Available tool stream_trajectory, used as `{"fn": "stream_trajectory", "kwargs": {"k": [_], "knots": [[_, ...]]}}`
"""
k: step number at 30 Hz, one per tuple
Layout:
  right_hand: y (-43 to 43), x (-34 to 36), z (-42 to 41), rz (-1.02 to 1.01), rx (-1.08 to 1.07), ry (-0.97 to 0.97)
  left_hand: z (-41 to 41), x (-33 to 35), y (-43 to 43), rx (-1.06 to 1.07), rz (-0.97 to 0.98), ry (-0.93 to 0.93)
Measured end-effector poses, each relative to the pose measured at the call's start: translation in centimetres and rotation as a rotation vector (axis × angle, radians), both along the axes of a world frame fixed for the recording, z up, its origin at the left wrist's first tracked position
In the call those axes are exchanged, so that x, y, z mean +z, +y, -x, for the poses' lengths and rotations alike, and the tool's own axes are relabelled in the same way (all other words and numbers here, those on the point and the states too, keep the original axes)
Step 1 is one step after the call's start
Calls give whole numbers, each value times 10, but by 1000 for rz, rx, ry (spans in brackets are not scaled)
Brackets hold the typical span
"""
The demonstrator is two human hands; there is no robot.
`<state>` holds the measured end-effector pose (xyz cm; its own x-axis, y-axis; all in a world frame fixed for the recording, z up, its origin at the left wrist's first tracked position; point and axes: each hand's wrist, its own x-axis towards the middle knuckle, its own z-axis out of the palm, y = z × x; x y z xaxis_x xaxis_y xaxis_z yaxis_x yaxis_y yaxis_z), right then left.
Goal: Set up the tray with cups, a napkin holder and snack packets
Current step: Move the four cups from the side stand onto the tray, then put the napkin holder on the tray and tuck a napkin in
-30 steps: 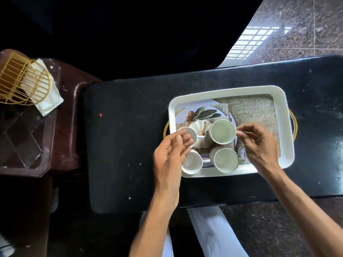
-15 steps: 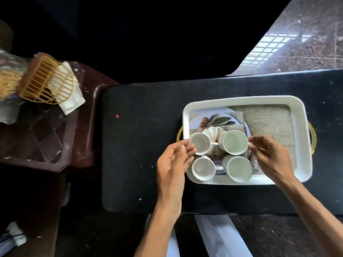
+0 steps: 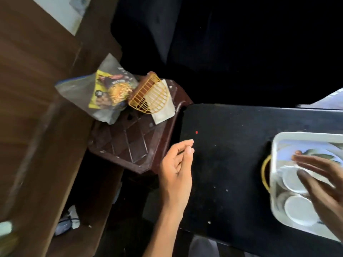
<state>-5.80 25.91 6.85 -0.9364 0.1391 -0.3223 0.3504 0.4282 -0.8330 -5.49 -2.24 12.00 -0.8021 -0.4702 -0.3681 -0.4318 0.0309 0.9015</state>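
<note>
A white tray with gold handles sits at the right edge on a black table. White cups stand inside it, blurred. My right hand hovers over the cups with fingers spread, holding nothing. My left hand is over the table's left end, loosely curled and empty. A gold wire napkin holder with a white napkin lies on a brown side table. A yellow snack packet rests beside it to the left.
Brown wooden furniture fills the left side. The area behind the table is dark. Small items lie on the floor at the lower left.
The view has swung left. My left hand has left the cups and moved left toward the side table. My right hand has opened its fingers over the cups.
</note>
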Motion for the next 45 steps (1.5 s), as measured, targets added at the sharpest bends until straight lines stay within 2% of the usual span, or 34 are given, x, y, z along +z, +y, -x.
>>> {"fn": "stream_trajectory", "kwargs": {"k": [3, 6, 8, 14, 20, 26, 32, 35, 40, 45], "knots": [[-70, 1, 19, 30, 46, 32, 20, -2, -49, -70, 177, 45], [-129, 0, 40, 101, 96, 30, 47, -11, -96, -197, 535, 43], [-165, 2, 52, 95, 131, 45, 68, -17, -121, -304, 725, 15], [-242, -3, 77, 19, 242, 62, 128, -36, -169, -603, 1121, -92], [-273, -6, 86, -50, 304, 34, 169, -56, -187, -732, 1181, -273], [-275, -7, 87, -56, 274, 39, 173, -64, -189, -681, 1195, -157], [-267, 1, 85, 46, 188, 50, 152, -42, -191, -444, 1033, 37], [-257, 17, 80, 181, 64, 33, 118, -21, -177, -349, 760, 137], [-225, 42, 50, 454, -25, -54, 52, 7, -114, -323, 229, 147], [-164, 60, -12, 484, -91, -25, -4, 10, -26, -347, -138, 85]]}}
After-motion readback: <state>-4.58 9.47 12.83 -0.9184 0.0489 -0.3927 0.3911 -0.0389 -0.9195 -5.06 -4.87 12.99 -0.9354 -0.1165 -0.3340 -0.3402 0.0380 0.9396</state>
